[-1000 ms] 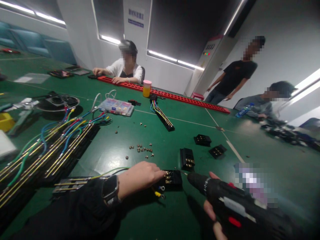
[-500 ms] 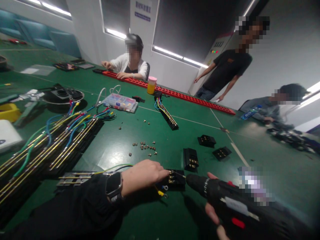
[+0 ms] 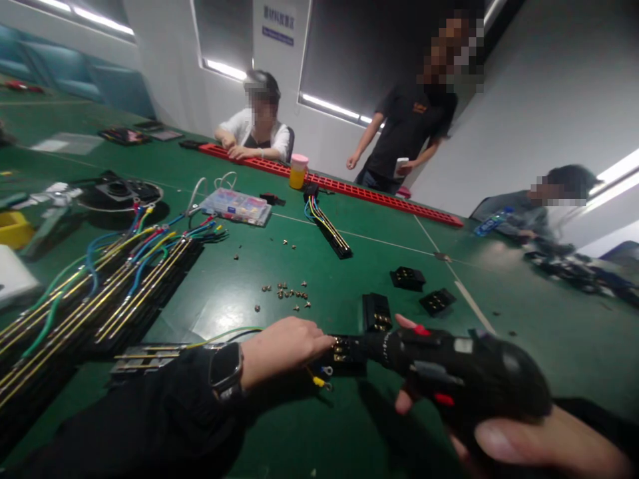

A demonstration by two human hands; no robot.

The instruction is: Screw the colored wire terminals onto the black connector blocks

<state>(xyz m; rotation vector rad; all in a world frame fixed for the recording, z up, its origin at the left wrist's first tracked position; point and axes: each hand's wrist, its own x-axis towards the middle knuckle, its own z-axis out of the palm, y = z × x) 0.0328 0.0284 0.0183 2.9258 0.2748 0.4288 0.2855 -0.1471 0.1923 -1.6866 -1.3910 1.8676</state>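
Note:
My left hand, a watch on its wrist, is closed at the left edge of a black terminal block with brass contacts. Its fingertips hide what lies under them. Below them a wire with a yellow ring lug sticks out. The other end of this piece, a black strip with metal bars, lies beyond my left forearm. My right hand grips a black cordless drill with red buttons. Its nose points left and meets the right side of the block; the bit tip is hidden.
Loose screws lie scattered beyond my left hand. More black blocks sit to the right. Wired busbar strips are heaped at left, near a clear parts case. A long red rail crosses the far side, where other people are.
My right hand has brought the drill's nose left against the block and levelled the drill. My left hand stays in place. The standing person has shifted left.

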